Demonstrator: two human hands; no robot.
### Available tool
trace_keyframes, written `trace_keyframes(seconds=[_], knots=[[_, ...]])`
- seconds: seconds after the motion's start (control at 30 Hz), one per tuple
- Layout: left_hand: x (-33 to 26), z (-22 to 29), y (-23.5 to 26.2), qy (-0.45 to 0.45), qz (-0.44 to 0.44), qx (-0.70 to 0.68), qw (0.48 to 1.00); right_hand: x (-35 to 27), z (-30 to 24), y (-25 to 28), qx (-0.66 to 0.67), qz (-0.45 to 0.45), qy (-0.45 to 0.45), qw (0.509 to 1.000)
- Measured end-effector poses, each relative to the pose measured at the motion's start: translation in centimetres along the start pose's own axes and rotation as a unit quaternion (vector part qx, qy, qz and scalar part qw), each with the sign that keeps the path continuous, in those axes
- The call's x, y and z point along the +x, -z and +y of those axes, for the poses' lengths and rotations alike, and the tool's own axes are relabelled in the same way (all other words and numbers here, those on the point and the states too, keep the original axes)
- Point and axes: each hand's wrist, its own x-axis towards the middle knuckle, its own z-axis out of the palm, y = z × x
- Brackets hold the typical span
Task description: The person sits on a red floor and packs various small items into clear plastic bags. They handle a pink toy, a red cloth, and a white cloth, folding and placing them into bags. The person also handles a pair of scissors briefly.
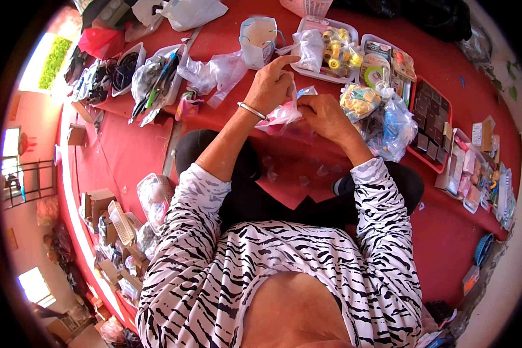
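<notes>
A clear plastic bag [282, 114] with something pink in it hangs between my two hands, above the red surface in front of my crossed legs. My left hand [269, 87], a pale bangle at its wrist, pinches the bag's upper edge, its index finger stretched toward a white plastic bundle [310, 51]. My right hand [326, 114] is closed on the other side of the same bag, fingers curled. What exactly lies inside the bag is too blurred to make out. Just beyond my left hand stands a white bag with blue handles [258, 43].
White trays hold yellow-wheeled toys [336, 52] and packaged goods [380, 66]. Filled clear bags [391, 127] lie right of my right hand, beside a red tray of dark boxes [430, 119]. Pens and pouches [156, 81] fill trays at left; cartons [98, 203] and baskets [122, 223] stand lower left.
</notes>
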Motion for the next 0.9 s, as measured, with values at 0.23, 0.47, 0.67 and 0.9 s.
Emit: trace_keyframes(seconds=[0.23,0.47,0.67,0.9], knots=[[0.1,-0.5,0.2,-0.013,-0.002,-0.090,0.996,0.5,0.0,-0.7,-0.001,-0.041,-0.060,0.997],[-0.1,0.6,0.4,-0.076,0.041,-0.053,0.995,0.8,0.3,0.3,0.044,0.072,-0.098,0.992],[-0.9,-0.5,-0.5,-0.075,-0.016,0.129,0.989,0.8,2.0,0.4,0.052,0.124,-0.100,0.986],[-1.6,-0.4,-1.1,0.031,-0.019,0.127,0.991,0.9,0.4,0.6,0.153,0.165,-0.147,0.963]])
